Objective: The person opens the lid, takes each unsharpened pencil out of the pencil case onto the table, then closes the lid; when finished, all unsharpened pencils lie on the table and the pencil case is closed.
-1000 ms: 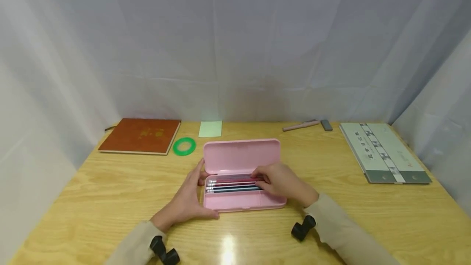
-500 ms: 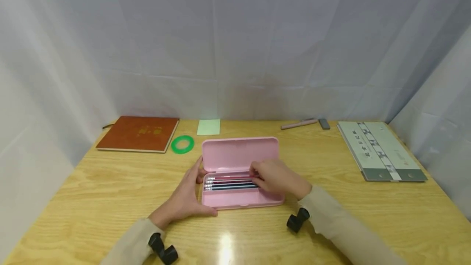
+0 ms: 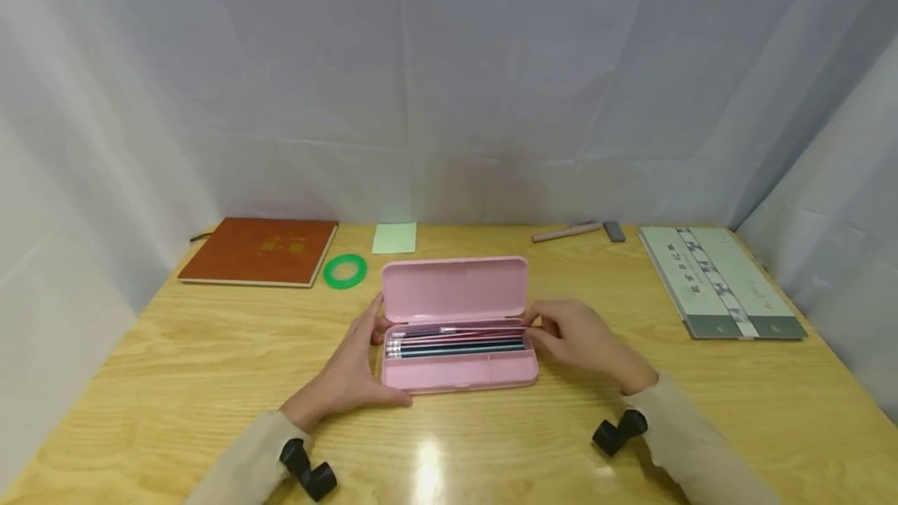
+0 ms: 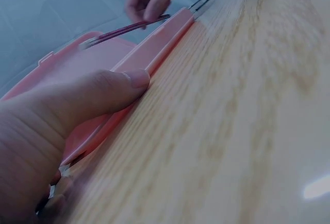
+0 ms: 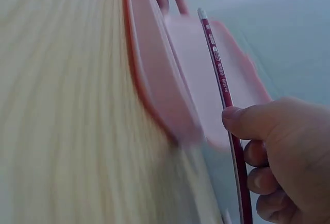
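A pink pencil case [image 3: 435, 372] lies with its lid raised, and several pencils [image 3: 456, 347] with pale eraser ends fill its rear compartment. My left hand [image 3: 351, 372] holds the case's left end, thumb along the front wall and fingers behind at the hinge side. At the right end, my right hand [image 3: 582, 336] pinches a dark red pencil [image 5: 219, 69] between thumb and fingers. That pencil is above the case, its eraser end pointing left over the other pencils. In the left wrist view, the left thumb [image 4: 111, 87] touches the case's front wall.
Behind the case are a brown notebook [image 3: 259, 252], a green tape roll [image 3: 344, 271] and pale green sticky notes [image 3: 394, 238]. A pink pen [image 3: 567, 232] and grey eraser [image 3: 613, 231] lie back right. A grey-green notebook [image 3: 719, 279] is at the right.
My right hand has moved from inside the case to beyond its right end, drawing a red pencil up and to the right. The left hand keeps its hold on the case.
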The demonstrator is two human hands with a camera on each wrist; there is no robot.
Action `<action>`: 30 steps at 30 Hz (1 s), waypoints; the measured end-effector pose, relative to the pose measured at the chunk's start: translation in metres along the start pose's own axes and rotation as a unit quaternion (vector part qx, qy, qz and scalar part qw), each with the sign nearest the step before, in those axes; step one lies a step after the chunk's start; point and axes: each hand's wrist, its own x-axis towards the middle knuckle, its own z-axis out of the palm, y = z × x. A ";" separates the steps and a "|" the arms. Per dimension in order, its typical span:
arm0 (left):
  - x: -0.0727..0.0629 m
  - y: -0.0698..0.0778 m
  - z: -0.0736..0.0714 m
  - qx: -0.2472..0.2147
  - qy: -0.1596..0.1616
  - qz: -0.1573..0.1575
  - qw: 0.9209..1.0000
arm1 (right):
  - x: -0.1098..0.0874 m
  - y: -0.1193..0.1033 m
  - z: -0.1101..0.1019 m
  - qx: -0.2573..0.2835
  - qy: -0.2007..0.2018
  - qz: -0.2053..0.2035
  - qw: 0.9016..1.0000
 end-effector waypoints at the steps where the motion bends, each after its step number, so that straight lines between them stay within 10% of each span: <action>1: 0.000 0.000 -0.001 0.002 0.001 0.002 1.000 | -0.008 0.007 -0.004 0.004 0.006 0.011 1.000; 14: 0.000 -0.005 -0.004 0.012 0.002 0.013 1.000 | -0.084 0.067 -0.036 0.002 0.022 0.081 0.996; 30: 0.001 -0.004 -0.001 0.004 -0.001 0.020 1.000 | -0.028 0.030 -0.004 0.028 0.005 0.053 0.998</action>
